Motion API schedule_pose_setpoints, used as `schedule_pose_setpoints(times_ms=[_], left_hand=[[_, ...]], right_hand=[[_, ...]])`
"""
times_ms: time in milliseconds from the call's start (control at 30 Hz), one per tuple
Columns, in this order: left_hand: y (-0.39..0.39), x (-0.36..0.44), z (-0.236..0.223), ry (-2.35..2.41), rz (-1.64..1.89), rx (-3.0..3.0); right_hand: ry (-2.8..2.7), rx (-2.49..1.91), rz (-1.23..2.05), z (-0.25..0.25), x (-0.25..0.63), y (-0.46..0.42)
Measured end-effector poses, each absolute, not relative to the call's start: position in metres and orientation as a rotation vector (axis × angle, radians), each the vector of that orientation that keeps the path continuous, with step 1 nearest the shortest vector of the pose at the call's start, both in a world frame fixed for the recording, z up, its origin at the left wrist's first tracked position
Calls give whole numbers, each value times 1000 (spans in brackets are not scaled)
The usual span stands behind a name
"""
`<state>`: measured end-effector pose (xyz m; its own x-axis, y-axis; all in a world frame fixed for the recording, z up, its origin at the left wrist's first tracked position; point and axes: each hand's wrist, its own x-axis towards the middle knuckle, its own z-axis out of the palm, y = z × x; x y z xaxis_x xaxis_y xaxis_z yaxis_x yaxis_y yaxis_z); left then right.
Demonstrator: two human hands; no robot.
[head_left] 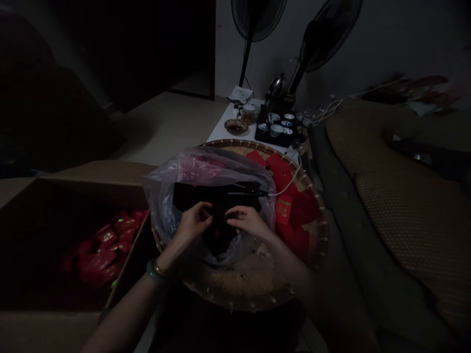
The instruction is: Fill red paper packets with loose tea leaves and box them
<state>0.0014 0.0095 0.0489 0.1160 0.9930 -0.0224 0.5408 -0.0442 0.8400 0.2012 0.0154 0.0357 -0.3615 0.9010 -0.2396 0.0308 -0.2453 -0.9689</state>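
Both hands work close together above an open clear plastic bag (160, 201) lying in a round woven bamboo tray (253, 294). My left hand (193, 221) has its thumb and fingers curled in a pinch. Facing it, my right hand (250, 220) is pinched too. Between the fingertips it is too dark to see what they hold. Just beyond them, a black device (245, 193) with a small red light and a white cable lies across a dark area at the bag's mouth. Red envelopes (284, 209) are spread along the tray's right side.
To the left, an open cardboard box (91, 176) contains many red packets (106, 245). Behind the tray, a low white table bears a black tea tray (260, 137) with cups and a jar (250, 113). Two standing fans (257, 19) are at the wall. A woven mat (405, 206) covers the seat at right.
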Motion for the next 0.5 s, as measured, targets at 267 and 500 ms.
schedule_pose_setpoints(times_ms=[267, 500], left_hand=[[8, 1, 48, 1478, 820, 1676], [7, -2, 48, 1498, 801, 1722]], right_hand=[[-1856, -1331, 1192, 59, 171, 10], [-1980, -1388, 969, 61, 172, 10]])
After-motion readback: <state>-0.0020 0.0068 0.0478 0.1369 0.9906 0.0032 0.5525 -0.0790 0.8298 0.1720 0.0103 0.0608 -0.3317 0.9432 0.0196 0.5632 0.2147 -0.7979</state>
